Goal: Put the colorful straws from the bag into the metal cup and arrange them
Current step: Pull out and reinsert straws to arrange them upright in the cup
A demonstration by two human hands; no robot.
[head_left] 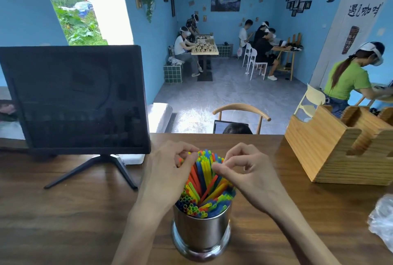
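Observation:
A shiny metal cup [201, 235] stands on the wooden table near the front edge. It is packed with colorful straws [204, 181] that lean away from me and fan out at their far ends. My left hand [170, 171] has its fingers curled round the left side of the straw bundle near the far tips. My right hand [244, 171] pinches straws on the right side, thumb and fingers bent. A clear plastic bag [382, 222] lies crumpled at the right edge of the table.
A dark monitor [76, 98] on a splayed stand fills the left of the table. A wooden organizer box [344, 147] sits at the right. A wooden chair [241, 113] and a person's head are just past the far table edge. People sit at tables beyond.

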